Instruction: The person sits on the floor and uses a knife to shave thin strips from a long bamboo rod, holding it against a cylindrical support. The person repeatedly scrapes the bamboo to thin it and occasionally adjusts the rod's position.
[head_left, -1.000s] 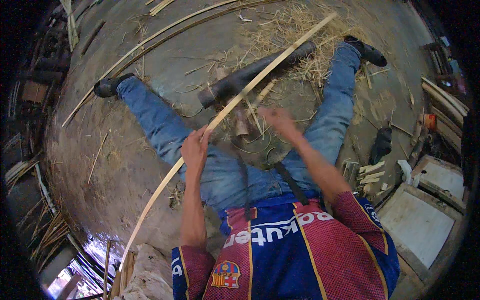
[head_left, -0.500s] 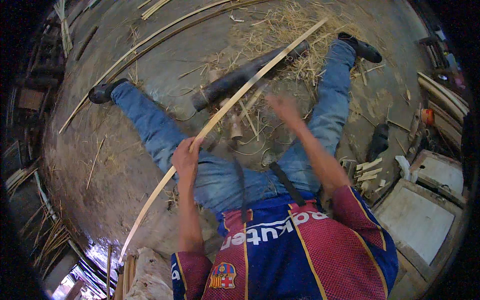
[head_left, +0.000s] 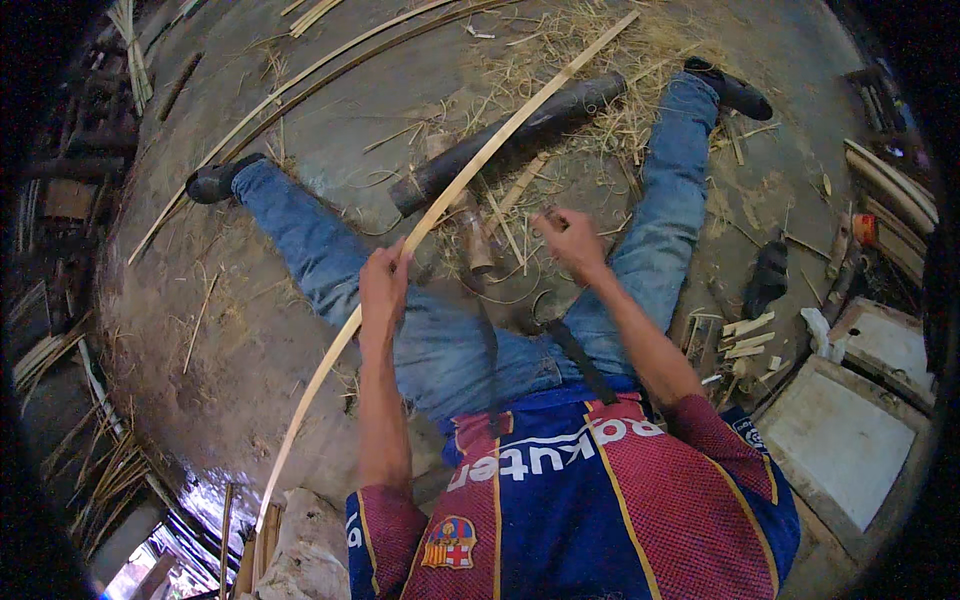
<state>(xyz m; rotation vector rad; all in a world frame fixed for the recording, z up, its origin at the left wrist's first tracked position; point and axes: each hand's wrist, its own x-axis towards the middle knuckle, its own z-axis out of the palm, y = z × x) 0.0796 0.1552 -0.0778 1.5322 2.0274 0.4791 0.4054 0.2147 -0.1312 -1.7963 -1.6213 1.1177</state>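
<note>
My left hand is closed round a long, pale, flat strip that looks like split bamboo. The strip runs from the lower left, over my left thigh, and up across a dark, round log on the floor. To the right of the strip, my right hand hovers in front of my right thigh, apart from the strip. Its fingers are curled; a small dark spot shows at the fingertips, too small to name. Below the log lies a short, pale brown cylindrical piece.
My legs stretch out to either side of the log. Shavings litter the floor beyond it. More long strips lie at the upper left. On the right are cut wood pieces, a dark sandal-like object and framed white panels.
The strip's far end has shifted slightly left and up. My left hand has turned a little on it. My right hand, blurred earlier, now shows clearly near the same place.
</note>
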